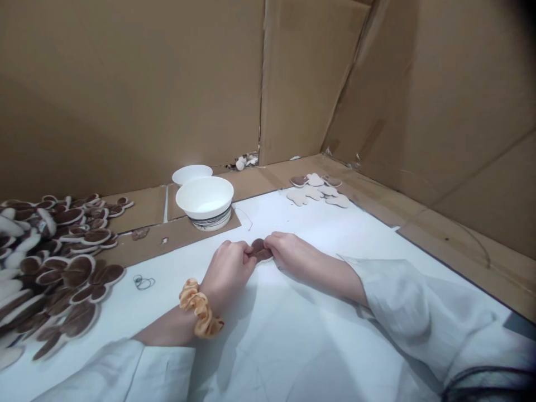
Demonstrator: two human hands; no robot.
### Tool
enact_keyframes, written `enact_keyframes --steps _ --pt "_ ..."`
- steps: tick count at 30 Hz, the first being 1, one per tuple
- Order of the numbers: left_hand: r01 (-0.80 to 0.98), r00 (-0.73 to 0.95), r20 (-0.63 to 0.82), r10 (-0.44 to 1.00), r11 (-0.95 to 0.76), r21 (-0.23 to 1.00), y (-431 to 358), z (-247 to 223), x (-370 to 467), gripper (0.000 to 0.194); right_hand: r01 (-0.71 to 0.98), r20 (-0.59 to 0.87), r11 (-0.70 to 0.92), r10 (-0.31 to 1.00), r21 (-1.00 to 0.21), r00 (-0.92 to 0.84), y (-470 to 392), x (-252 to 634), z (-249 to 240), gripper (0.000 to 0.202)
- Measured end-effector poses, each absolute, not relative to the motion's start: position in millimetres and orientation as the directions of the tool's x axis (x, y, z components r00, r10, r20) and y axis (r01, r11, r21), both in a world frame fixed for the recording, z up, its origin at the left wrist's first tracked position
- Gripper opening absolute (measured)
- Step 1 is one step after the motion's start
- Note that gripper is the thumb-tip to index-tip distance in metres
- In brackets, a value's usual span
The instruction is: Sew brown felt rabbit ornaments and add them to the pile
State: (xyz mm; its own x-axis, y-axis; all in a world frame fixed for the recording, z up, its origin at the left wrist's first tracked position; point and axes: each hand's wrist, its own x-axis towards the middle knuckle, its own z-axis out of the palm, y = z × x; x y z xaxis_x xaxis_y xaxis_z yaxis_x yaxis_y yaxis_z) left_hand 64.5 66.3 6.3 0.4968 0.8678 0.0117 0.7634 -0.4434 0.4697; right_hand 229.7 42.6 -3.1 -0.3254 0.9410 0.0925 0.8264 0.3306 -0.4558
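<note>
Brown, rounded-lobed fabric piece with a pale edge [263,255] lies between your 2 hands, low over the white-topped bench [310,324]. Your left hand [228,268] pinches its left side and your right hand [295,251] grasps the right, fingertips close together. Those fingers hide much of the rim, so a misaligned edge could escape you. Uneven pull between the 2 grips might twist the piece or stretch its lobes; a loose pinch could drop it. Watch the small tangle of black thread [143,283] on your left: a sweep of your forearm, or of the ruffled orange scrunchie [201,310] on that wrist, might snag it. Reaching too far forward could knock the nearer white bowl [205,195], with dark strands around its lower wall. Drifting left risks disturbing the heaped brown-and-white pieces [79,273].
</note>
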Motion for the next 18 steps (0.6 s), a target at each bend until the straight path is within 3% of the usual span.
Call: enact_keyframes --steps 3,9,18 --pt "0.788 0.493 0.002 0.87 -0.447 0.424 67 12 69 0.015 0.811 0.107 0.344 0.936 -0.473 -0.334 44 232 -7 0.021" --pt "0.751 0.607 0.099 0.789 -0.61 0.252 72 12 75 0.019 0.809 0.105 0.326 0.943 -0.49 -0.316 46 236 -7 0.018" --pt "0.631 0.715 0.181 0.676 -0.734 0.25 80 7 72 0.026 0.83 0.091 0.219 0.975 -0.512 -0.201 44 236 -6 0.019"
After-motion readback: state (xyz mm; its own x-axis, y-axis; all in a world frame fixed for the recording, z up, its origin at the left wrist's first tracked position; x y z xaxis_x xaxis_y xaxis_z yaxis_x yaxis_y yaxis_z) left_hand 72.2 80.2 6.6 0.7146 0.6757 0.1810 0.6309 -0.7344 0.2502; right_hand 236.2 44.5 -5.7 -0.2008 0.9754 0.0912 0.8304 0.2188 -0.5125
